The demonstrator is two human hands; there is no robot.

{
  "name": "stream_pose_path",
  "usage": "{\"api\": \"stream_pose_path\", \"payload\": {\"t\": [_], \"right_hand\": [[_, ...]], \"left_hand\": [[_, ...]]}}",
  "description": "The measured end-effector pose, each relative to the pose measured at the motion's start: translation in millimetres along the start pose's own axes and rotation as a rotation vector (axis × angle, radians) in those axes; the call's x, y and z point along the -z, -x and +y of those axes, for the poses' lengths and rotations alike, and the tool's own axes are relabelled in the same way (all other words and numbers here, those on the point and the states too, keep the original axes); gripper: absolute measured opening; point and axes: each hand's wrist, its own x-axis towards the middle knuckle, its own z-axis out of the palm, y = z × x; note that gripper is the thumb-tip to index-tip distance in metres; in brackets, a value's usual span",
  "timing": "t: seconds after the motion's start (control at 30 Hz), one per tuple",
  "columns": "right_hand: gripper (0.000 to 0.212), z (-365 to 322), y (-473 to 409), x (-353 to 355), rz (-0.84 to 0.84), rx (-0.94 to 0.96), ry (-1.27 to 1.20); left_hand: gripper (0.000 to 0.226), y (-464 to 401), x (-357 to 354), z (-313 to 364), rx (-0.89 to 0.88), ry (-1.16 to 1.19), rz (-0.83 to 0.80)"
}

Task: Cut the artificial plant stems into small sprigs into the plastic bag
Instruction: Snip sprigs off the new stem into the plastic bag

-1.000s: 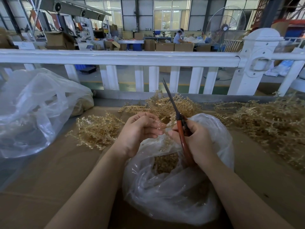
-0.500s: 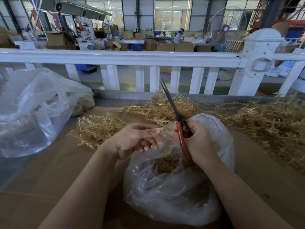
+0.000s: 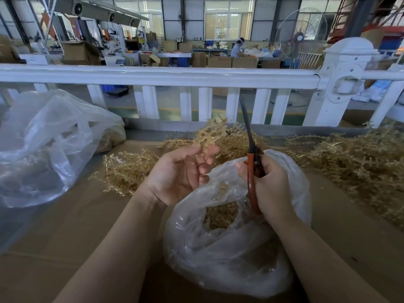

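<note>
Across the lower frame a cardboard-covered tabletop (image 3: 72,219) carries the work, with a white railing (image 3: 153,75) behind it. At left lies a large clear bag (image 3: 43,149), partly filled. Loose artificial plant stems (image 3: 360,162) are heaped at right, with smaller piles at centre (image 3: 234,143) and centre-left (image 3: 126,171).

At lower centre sits the plastic bag (image 3: 229,259), mouth open upward, with cut sprigs (image 3: 220,215) visible inside.

The left hand (image 3: 179,171) is raised just above and left of the bag's mouth, fingers curled, pinching one stem (image 3: 211,134) at its lower end. The stem's long axis runs up and slightly right from the fingertips, with its branched top standing clear of the hand.

The right hand (image 3: 271,184) is clamped round the orange handles of the scissors (image 3: 251,162), over the bag's right rim. The dark blades point up, appear closed or nearly so, and stand just right of the held stem, apart from it.

Judgement: the coming cut turns on this gap. The stem lies left of the blades, roughly parallel to them, so either blades or stem must turn to cross. The right hand is nearer the bag mouth. Nothing stands between blade and stem; the bag's raised rim below is the only nearby snag. Pieces cut this high and this far left may fall outside the opening.
</note>
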Motion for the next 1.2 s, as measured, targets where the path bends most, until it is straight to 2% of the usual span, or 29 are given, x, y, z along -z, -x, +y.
{"api": "stream_pose_path", "payload": {"t": [0.13, 0.23, 0.43, 0.6, 0.7, 0.77, 0.93, 1.03, 1.13, 1.2], "right_hand": [[0.014, 3, -1, 0, 0.016, -0.004, 0.005], [0.014, 4, 0, 0, 0.001, 0.007, 0.01], [0.011, 8, -3, -1, -0.029, 0.026, 0.038], [0.018, 12, -2, -1, -0.055, 0.007, 0.119], [0.022, 12, -3, -1, -0.082, 0.01, 0.189], [0.029, 11, -2, -2, -0.107, 0.005, 0.248], [0.077, 8, 0, -2, -0.119, 0.069, 0.458], [0.07, 8, 1, -3, -0.141, 0.123, 0.578], [0.066, 9, 1, -3, -0.144, 0.137, 0.637], [0.068, 9, 1, -3, -0.141, 0.143, 0.651]], "left_hand": [[0.027, -2, -7, -6, 0.052, 0.057, 0.006], [0.025, -4, -8, -9, 0.027, 0.122, 0.045], [0.021, -9, -16, -15, -0.04, 0.111, 0.223], [0.034, -13, -17, -18, -0.103, 0.131, 0.363], [0.022, -13, -17, -19, -0.123, 0.118, 0.393], [0.02, -13, -17, -20, -0.132, 0.117, 0.405], [0.015, -14, -16, -20, -0.187, 0.089, 0.438], [0.013, -14, -16, -20, -0.243, 0.004, 0.444], [0.028, -12, -16, -21, -0.303, -0.137, 0.454], [0.028, -12, -17, -21, -0.322, -0.201, 0.46]]}}
